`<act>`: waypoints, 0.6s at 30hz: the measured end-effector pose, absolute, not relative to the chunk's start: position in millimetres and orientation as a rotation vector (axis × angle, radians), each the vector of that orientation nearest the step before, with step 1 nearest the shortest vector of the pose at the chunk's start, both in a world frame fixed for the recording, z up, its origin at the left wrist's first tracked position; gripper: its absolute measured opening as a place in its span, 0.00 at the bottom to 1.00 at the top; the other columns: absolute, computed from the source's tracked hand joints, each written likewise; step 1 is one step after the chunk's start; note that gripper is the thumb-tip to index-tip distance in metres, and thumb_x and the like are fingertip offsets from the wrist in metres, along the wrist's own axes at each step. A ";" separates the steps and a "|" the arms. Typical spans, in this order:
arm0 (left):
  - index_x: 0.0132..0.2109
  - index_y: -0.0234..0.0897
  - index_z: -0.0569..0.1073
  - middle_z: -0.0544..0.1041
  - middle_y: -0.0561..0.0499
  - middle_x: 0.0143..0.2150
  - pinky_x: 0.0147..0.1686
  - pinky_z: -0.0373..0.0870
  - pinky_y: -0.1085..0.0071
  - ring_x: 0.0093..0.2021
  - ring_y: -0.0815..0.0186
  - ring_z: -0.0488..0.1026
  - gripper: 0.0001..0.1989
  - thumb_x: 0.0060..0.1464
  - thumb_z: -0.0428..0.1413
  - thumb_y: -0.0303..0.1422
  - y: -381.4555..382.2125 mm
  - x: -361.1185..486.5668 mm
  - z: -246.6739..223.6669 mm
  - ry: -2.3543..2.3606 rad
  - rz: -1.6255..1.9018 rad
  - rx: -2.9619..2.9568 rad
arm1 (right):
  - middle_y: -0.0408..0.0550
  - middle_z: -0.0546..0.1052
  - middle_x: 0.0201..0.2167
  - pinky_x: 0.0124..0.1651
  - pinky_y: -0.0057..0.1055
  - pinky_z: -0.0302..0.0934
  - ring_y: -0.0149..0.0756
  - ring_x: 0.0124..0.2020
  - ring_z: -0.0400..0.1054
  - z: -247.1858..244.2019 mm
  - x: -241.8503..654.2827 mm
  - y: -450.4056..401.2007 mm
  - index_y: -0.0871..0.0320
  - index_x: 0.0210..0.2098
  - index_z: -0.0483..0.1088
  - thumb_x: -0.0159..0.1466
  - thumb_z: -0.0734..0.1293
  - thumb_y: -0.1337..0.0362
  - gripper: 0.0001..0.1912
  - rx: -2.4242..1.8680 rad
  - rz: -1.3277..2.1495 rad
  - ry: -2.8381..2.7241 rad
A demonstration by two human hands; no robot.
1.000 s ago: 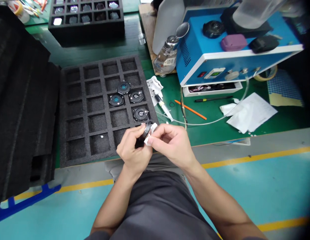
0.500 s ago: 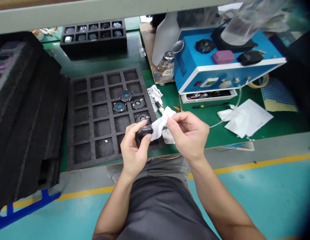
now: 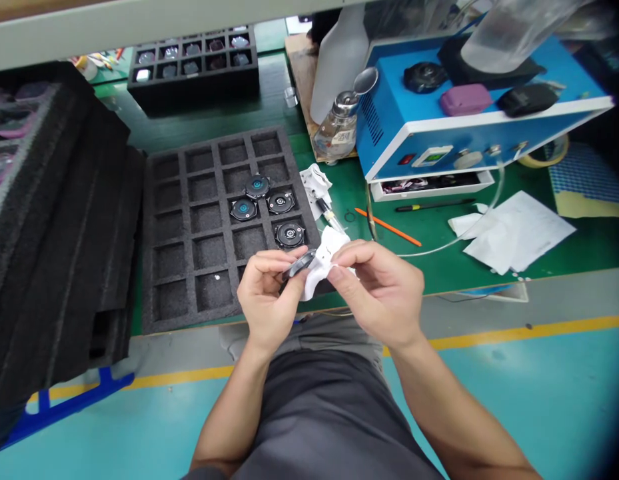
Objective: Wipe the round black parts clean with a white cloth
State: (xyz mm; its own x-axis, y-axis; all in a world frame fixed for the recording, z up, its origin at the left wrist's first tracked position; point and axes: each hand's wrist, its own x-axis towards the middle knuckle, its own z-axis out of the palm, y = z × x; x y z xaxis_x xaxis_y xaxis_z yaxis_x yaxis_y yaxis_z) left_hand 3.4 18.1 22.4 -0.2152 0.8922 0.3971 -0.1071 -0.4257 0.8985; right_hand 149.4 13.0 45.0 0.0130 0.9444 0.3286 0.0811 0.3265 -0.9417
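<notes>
At left stands a stack of black foam (image 3: 54,220); right of it, a foam tray (image 3: 186,227) holds four dark round watch bodies (image 3: 244,209). Past its right edge are an orange stick (image 3: 389,227) and, farther, a blue machine (image 3: 384,130). Over the tray's near-right corner, the left hand (image 3: 269,293) pinches a dark watch piece (image 3: 300,264), tilted nearly edge-on, while the right hand (image 3: 384,290) grasps a crumpled white cloth (image 3: 319,270) that partly covers it.

Assy. wkshp: foam tray (image 3: 185,230) w/ watch bodies (image 3: 290,235)

Left tray columns (image 3: 185,223) lie open; machine (image 3: 469,137) blocks right
</notes>
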 end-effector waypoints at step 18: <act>0.37 0.35 0.70 0.74 0.54 0.36 0.47 0.82 0.65 0.44 0.61 0.84 0.13 0.52 0.66 0.19 14.2 8.4 18.3 1.004 1.824 1.272 | 0.42 0.78 0.29 0.37 0.32 0.68 0.33 0.30 0.71 31.7 133.9 35.3 0.55 0.33 0.71 0.68 0.69 0.61 0.07 -1.325 0.505 -1.343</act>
State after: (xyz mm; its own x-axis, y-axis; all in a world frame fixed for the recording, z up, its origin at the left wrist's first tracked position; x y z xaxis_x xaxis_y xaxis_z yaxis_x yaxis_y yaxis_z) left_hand 8.4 14.2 18.3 -0.2839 0.8611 0.4218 -0.1042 -0.4650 0.8792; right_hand 133.9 35.3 31.7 0.2593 0.8804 0.3970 0.4008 0.2759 -0.8736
